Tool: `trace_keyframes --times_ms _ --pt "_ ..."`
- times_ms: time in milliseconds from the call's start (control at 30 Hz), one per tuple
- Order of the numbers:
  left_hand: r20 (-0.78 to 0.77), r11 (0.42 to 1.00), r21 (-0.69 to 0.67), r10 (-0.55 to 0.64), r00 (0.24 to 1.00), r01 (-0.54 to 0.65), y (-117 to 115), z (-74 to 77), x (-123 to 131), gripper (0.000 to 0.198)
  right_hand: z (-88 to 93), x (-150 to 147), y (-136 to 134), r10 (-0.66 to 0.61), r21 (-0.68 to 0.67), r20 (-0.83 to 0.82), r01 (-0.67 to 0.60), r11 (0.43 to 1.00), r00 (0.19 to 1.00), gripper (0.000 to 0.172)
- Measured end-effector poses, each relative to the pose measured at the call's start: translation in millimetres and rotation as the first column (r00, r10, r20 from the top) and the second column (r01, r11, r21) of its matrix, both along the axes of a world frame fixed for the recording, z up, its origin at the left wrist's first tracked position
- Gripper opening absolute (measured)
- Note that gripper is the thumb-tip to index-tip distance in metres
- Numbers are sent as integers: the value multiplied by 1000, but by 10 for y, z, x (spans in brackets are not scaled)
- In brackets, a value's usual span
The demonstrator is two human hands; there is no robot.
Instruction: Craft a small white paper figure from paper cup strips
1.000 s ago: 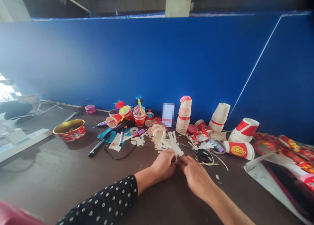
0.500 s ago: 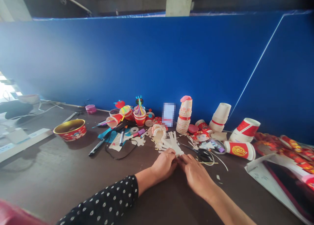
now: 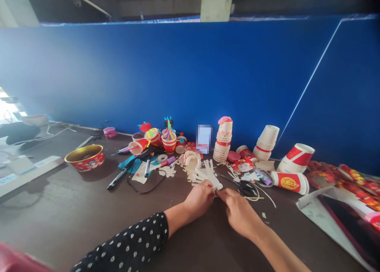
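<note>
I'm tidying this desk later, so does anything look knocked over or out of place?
A red paper cup lies on its side beside the scissors, unlike the upright stacks, and paper scraps are strewn across the desk.

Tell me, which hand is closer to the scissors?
Right. The right hand is just in front of the scissors, on the side nearer the person, without touching them. The left hand is farther away, off to the scissors' left.

left sleeve (image 3: 127, 240): black, small white dots, stops before the wrist | left hand (image 3: 198, 200): bare | right hand (image 3: 240, 216): bare | right arm (image 3: 279, 254): bare up to the edge of the view
</note>
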State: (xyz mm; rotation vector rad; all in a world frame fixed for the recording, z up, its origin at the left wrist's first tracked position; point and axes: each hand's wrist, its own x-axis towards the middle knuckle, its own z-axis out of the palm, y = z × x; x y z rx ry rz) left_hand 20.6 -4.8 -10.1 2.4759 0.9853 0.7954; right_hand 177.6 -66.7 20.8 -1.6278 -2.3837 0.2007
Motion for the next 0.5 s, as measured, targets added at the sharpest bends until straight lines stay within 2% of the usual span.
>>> trace_keyframes --times_ms 67,267,500 --pt "-10 1000 6 -4 1000 5 19 -19 9 19 24 -2 -14 14 -6 -12 -15 1000 1000 53" --pt "-23 1000 -21 14 1000 -15 31 -39 14 19 86 -65 -64 52 26 80 -54 998 995 39" --pt "-61 1000 2 20 998 -20 -13 8 4 19 42 -88 -44 36 64 185 -49 997 982 41"
